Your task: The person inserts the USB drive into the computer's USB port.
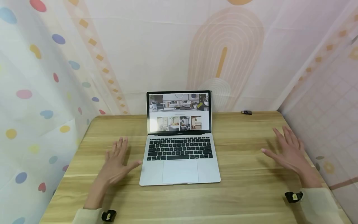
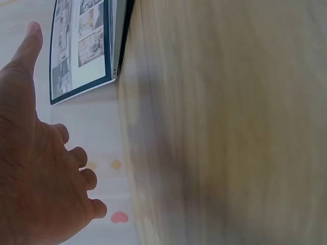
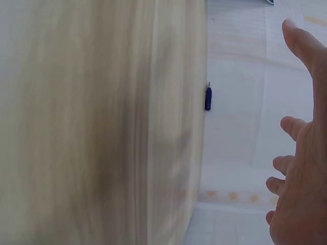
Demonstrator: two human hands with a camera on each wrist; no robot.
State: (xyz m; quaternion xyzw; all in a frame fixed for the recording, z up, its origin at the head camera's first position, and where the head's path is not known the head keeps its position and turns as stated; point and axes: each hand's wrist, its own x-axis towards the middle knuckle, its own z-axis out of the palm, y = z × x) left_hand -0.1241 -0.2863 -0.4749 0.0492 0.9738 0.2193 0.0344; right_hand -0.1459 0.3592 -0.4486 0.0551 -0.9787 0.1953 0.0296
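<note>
A silver laptop (image 1: 180, 174) stands unfolded in the middle of the wooden table, its screen (image 1: 179, 113) lit with a page of room pictures. Left of it hovers my left hand (image 1: 116, 166), fingers spread and holding nothing, the thumb near the laptop's left edge. My right hand (image 1: 289, 154) is held over the table's right side, fingers apart, with nothing in it. At the back edge, right of the laptop, lies a small dark USB stick (image 1: 246, 112). The right wrist view shows the USB stick (image 3: 208, 99) well away from the right hand.
The wooden table (image 1: 237, 199) has a patterned curtain (image 1: 156, 46) behind it and more cloth at both sides. Each sleeve end carries a black strap, the left strap (image 1: 108, 215) and the right strap (image 1: 294, 197).
</note>
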